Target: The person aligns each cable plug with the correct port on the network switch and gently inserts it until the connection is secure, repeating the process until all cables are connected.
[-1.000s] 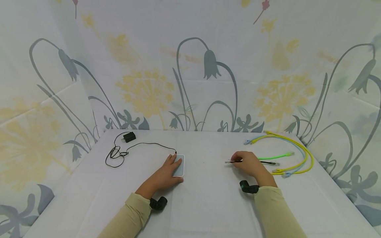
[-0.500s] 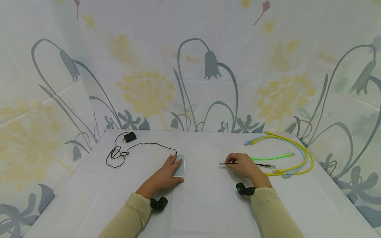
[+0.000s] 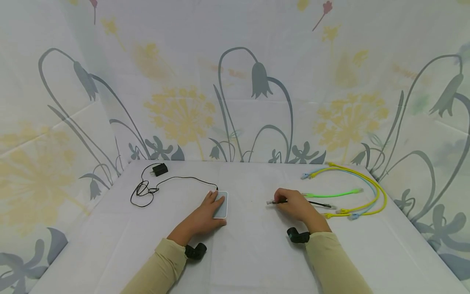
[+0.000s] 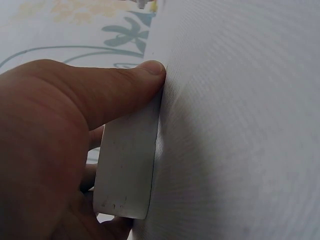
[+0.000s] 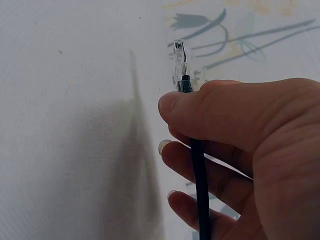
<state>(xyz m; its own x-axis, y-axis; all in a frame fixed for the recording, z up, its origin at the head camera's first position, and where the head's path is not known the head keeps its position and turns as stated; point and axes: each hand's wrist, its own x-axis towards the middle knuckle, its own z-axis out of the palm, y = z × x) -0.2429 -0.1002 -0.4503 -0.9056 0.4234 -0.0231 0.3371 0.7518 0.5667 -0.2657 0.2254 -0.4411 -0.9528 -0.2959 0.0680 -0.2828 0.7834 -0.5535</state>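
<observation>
My left hand [image 3: 201, 216] grips a small flat white box [image 3: 222, 210] on the table, a thin black cord plugged into its far edge. In the left wrist view, the thumb lies along the side wall of the white box [image 4: 127, 165] and the fingers reach round behind. To the right, my right hand [image 3: 296, 207] pinches a short black Ethernet cable [image 3: 320, 203] just behind its clear plug [image 5: 181, 55]. The plug points left, toward the box, with a gap between. From the hand, the black Ethernet cable [image 5: 201, 190] trails back past the loosely bent fingers.
A green Ethernet cable [image 3: 332, 195] lies behind the right hand. Yellow [image 3: 384, 200] and light blue [image 3: 363, 176] Ethernet cables curve along the table's right side. At the back left sits a black power adapter [image 3: 160, 169], its cord [image 3: 141, 188] in loose coils.
My right hand has moved left with the black Ethernet cable, bringing the plug nearer the white box. The left hand and the box have stayed in place.
</observation>
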